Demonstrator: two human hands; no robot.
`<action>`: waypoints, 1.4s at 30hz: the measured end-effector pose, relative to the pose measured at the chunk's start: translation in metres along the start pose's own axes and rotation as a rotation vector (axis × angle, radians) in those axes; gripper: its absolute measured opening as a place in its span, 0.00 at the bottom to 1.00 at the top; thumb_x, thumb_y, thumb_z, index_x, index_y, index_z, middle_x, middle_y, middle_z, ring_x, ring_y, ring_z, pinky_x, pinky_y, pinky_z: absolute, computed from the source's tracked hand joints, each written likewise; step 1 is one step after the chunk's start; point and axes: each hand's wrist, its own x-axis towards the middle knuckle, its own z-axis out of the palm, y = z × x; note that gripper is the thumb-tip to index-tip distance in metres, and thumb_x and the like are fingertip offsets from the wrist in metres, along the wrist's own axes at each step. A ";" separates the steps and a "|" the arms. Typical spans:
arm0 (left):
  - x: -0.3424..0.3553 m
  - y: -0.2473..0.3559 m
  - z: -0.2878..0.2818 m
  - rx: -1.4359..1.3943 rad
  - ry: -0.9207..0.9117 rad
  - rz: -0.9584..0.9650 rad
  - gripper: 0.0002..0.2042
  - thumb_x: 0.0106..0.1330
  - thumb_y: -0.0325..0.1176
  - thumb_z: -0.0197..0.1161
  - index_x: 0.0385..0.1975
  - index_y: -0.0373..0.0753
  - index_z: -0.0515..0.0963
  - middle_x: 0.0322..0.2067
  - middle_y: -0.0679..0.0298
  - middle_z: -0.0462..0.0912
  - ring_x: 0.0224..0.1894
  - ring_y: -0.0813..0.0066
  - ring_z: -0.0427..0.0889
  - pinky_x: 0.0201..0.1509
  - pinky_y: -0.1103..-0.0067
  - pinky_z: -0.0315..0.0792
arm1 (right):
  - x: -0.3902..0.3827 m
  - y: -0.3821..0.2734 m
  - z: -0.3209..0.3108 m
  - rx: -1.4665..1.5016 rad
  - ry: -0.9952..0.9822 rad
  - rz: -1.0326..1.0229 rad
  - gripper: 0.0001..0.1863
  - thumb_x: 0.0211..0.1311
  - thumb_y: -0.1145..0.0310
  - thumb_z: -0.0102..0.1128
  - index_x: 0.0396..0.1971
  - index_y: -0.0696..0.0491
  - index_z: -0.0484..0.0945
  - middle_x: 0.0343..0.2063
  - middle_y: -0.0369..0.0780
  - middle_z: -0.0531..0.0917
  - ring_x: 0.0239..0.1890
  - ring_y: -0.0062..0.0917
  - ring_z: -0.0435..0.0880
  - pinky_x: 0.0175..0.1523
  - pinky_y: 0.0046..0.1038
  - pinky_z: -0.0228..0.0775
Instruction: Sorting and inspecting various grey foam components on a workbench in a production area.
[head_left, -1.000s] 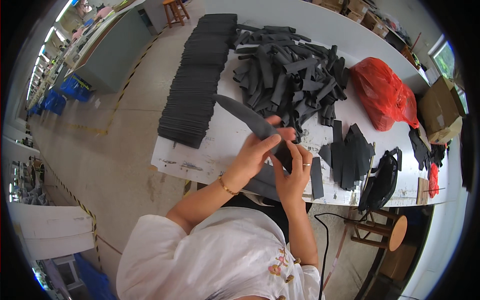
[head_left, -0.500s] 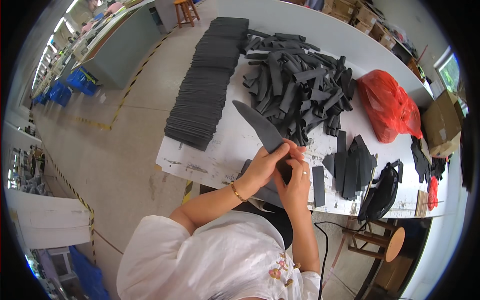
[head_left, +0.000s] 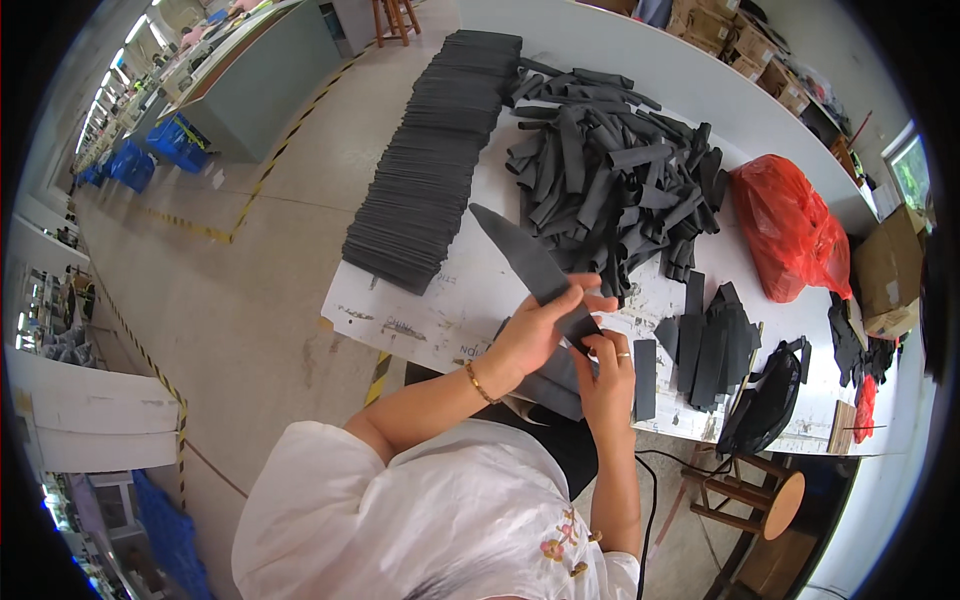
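Both hands at the near table edge (head_left: 400, 330), working one long dark strip (head_left: 525, 262); strip is flat, pointed at its far end, and slants up and away over the white tabletop toward the loose heap of dark pieces (head_left: 610, 190); near end sits between the two hands.

Left hand (head_left: 540, 325) closed around the strip's near part, fingers curled over the top, thumb under; right hand (head_left: 605, 375) pinched shut on the lower end just below, ring showing on one finger; the two hands touching or nearly so.

Neat row of stacked dark sheets (head_left: 430, 170) runs along the left side of the table; small upright bundle of cut pieces (head_left: 710, 345) to the right of the hands; red plastic bag (head_left: 790, 230) beyond that; black bag (head_left: 765, 400) hangs off the near right edge.

Risks, as judged: the free far end is unsupported and may droop or twist, so any fold could come out crooked; grip is close to the table edge, so a slip would likely drop the strip to the floor; a swing of the tip could disturb the heap.
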 end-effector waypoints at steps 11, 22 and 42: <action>0.001 0.006 0.027 -0.049 -0.083 0.168 0.13 0.72 0.37 0.56 0.46 0.33 0.76 0.30 0.58 0.84 0.45 0.57 0.84 0.55 0.65 0.74 | 0.017 -0.010 -0.021 -0.007 0.146 -0.261 0.10 0.50 0.85 0.67 0.31 0.58 0.77 0.32 0.43 0.81 0.28 0.33 0.80 0.31 0.27 0.71; -0.015 0.001 0.034 -0.103 -0.057 0.177 0.12 0.73 0.39 0.54 0.44 0.37 0.76 0.30 0.60 0.82 0.52 0.56 0.80 0.59 0.66 0.72 | 0.028 -0.020 -0.022 -0.010 0.106 -0.314 0.12 0.48 0.84 0.66 0.32 0.58 0.77 0.32 0.43 0.79 0.29 0.35 0.81 0.30 0.31 0.72; 0.008 0.026 0.014 -0.061 -0.032 0.323 0.20 0.73 0.44 0.52 0.52 0.34 0.74 0.52 0.49 0.79 0.59 0.61 0.75 0.66 0.69 0.66 | 0.026 -0.026 0.011 0.591 0.328 0.258 0.08 0.57 0.75 0.67 0.26 0.59 0.76 0.41 0.38 0.76 0.41 0.20 0.72 0.45 0.20 0.64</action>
